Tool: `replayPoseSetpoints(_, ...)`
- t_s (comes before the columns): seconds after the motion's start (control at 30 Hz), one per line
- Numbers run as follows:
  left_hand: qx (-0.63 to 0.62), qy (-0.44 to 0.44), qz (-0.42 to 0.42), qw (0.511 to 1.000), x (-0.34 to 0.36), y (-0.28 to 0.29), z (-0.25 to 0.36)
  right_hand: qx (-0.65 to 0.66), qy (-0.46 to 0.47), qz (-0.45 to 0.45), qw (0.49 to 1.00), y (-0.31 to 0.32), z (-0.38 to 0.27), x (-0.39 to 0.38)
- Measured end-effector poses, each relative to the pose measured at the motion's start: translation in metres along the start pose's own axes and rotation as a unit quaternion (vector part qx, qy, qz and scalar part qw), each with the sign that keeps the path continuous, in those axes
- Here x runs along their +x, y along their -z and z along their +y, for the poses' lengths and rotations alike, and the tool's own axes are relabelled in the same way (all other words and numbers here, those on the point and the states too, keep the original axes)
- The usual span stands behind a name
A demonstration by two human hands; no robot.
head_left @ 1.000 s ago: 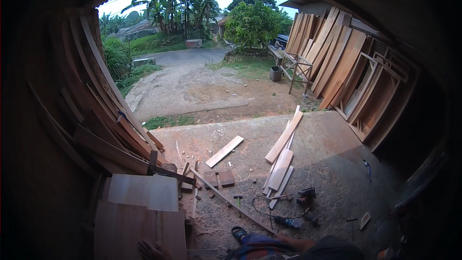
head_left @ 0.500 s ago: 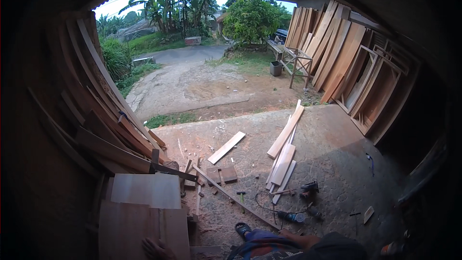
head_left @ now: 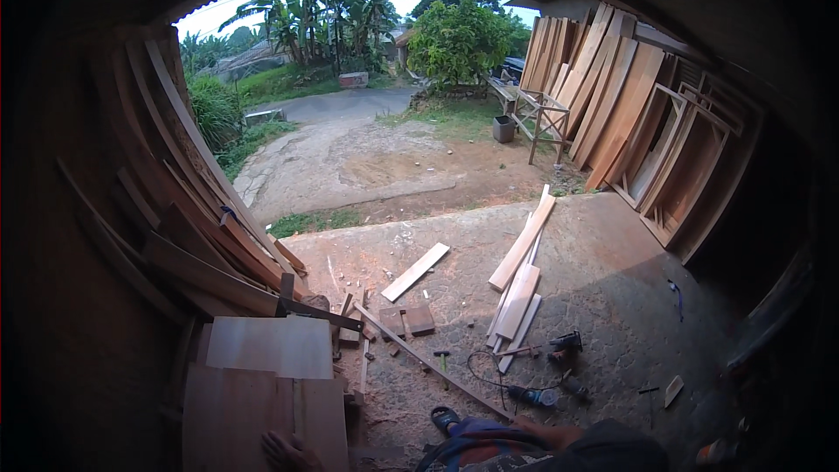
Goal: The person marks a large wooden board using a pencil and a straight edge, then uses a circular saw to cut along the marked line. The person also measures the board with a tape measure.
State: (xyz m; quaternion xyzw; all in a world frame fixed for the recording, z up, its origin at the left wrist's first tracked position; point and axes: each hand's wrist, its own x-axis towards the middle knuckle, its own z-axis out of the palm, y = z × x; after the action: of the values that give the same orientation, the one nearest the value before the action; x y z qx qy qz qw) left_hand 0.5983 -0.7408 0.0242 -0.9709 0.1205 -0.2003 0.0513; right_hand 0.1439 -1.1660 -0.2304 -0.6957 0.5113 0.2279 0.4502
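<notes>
Boards [head_left: 232, 406], long edges pointing forward, left hand [head_left: 287, 452] atop

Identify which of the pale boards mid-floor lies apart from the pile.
The single pale board left of the pile, just beyond the brown wooden blocks. It lies alone; the pile's boards overlap.
</notes>
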Motion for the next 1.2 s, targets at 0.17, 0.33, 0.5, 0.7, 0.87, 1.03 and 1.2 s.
replayPoseSetpoints(0.17,-0.031,0.023,-0.02,0.999,0.009,0.008,0.0,-0.061,0.038,0.029,0.997,-0.003,-0.015,-0.011)
replayPoseSetpoints(0.33,-0.033,0.023,-0.032,0.999,0.01,0.002,-0.005,-0.081,0.062,0.046,0.994,-0.006,-0.024,-0.019)
replayPoseSetpoints(0.5,-0.056,0.034,-0.043,0.997,0.008,-0.005,0.001,-0.081,0.048,0.042,0.995,0.001,-0.012,-0.017)
replayPoseSetpoints(0.7,-0.108,0.067,-0.085,0.988,0.02,0.039,0.014,-0.101,0.064,0.032,0.992,-0.01,-0.011,-0.016)
replayPoseSetpoints(0.87,-0.101,0.071,-0.09,0.988,0.019,0.017,0.007,-0.098,0.051,0.034,0.993,-0.017,0.004,-0.012)
replayPoseSetpoints(1.03,-0.079,0.073,-0.055,0.993,0.022,0.007,0.001,-0.096,0.065,0.031,0.993,-0.018,-0.016,-0.031)
replayPoseSetpoints(1.2,-0.075,0.071,-0.088,0.991,0.017,0.037,0.022,-0.056,0.072,0.038,0.995,0.006,-0.01,-0.08)
